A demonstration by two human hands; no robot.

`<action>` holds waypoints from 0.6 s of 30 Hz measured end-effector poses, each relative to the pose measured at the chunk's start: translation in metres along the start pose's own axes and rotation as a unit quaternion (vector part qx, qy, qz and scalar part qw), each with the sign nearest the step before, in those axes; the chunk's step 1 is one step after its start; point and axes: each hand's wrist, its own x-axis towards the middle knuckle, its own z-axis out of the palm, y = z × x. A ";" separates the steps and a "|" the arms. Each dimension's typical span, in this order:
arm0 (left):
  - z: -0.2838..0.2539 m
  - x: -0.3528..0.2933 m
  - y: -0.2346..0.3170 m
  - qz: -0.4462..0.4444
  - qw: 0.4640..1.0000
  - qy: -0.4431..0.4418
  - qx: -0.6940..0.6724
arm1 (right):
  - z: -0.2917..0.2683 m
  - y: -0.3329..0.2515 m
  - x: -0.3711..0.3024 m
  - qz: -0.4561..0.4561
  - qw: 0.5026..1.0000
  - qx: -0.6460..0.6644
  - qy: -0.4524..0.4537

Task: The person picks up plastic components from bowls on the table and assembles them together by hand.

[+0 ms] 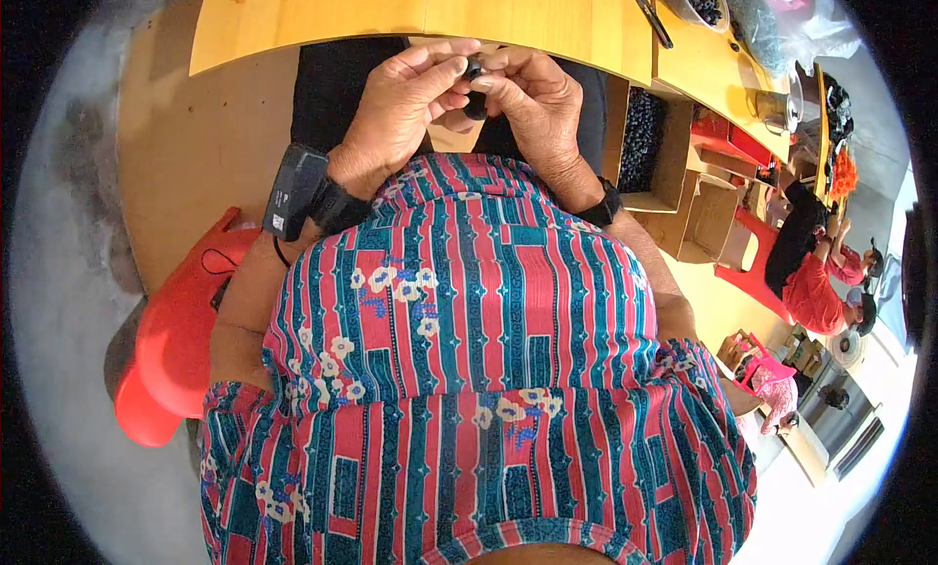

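Note:
Between my two hands, just off the table's near edge, is a small black rounded part (475, 106); its exact kind is too small to tell. My left hand (405, 101) pinches its upper end between thumb and forefinger. From the other side my right hand (535, 101) grips it, thumb and fingertips pressed against it. The lower end of the part shows below the fingertips, and the rest is covered by them. Both hands are held over my lap, close together.
The yellow table (391, 13) curves ahead. On its right lie black tweezers (652, 18) and a bowl of small black parts (699, 0), beside clear plastic bags (782, 27). A cardboard box (645, 140) of dark pieces stands below. A red stool (171, 340) is at left; people sit at right.

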 end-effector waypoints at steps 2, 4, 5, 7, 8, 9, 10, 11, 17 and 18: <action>-0.003 0.000 -0.001 -0.005 1.000 -0.009 -0.002 | -0.001 0.000 0.000 0.002 1.000 -0.009 0.015; -0.004 0.001 -0.002 -0.006 1.000 -0.010 0.003 | -0.003 0.002 0.001 -0.030 0.999 -0.027 0.013; -0.004 0.001 -0.002 -0.008 1.000 -0.011 0.008 | -0.004 0.002 0.001 -0.030 0.999 -0.027 0.013; -0.003 0.000 -0.001 -0.005 1.000 -0.006 0.012 | -0.005 0.002 0.002 -0.008 0.999 -0.041 0.018; -0.002 0.000 -0.001 -0.002 1.000 -0.001 0.016 | -0.006 0.002 0.002 -0.007 0.999 -0.041 0.018; -0.002 0.000 -0.001 -0.002 1.000 -0.001 0.016 | -0.007 0.003 0.003 -0.003 0.999 -0.038 0.013; -0.001 -0.001 -0.001 0.005 0.999 -0.002 0.033 | -0.007 0.003 0.003 0.002 0.999 -0.035 0.008; -0.001 -0.001 -0.001 0.012 0.999 -0.002 0.050 | -0.007 0.003 0.003 0.002 0.999 -0.035 0.009; 0.002 0.000 -0.002 0.050 0.995 0.010 0.080 | -0.005 0.003 0.003 0.017 0.999 -0.037 0.015; 0.002 0.001 -0.002 0.050 0.995 0.011 0.081 | -0.002 0.000 0.003 0.027 0.999 -0.029 0.018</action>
